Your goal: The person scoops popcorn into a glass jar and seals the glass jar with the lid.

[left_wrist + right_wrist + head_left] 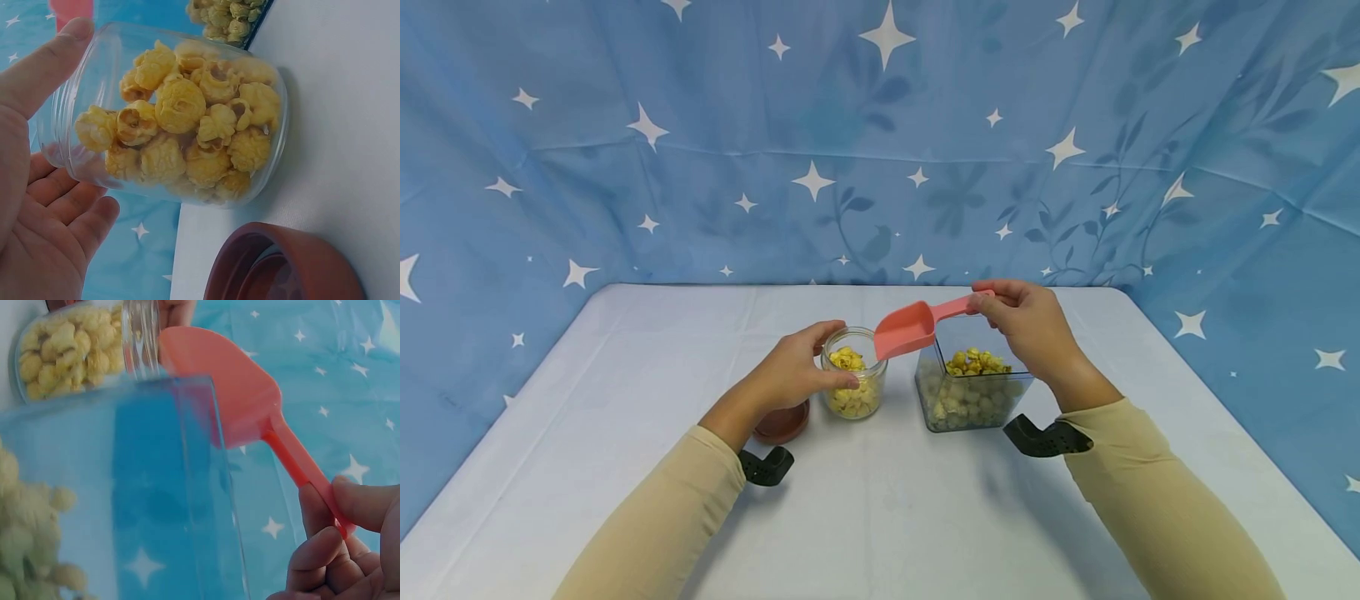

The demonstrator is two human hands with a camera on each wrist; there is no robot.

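My left hand grips a clear glass jar near its mouth, thumb on one side and fingers on the other. Popcorn fills much of the jar, which stands upright on the table. In my right hand is a pink scoop, pinched by the end of its handle. The scoop's front lip tilts down at the jar's rim, and no popcorn shows in its bowl. Below the scoop's handle and my right hand stands a clear square container with popcorn inside.
A round reddish-brown lid lies on the table left of the jar, partly behind my left hand in the head view. The white tabletop ends at a blue curtain with white stars. Dark straps circle both wrists.
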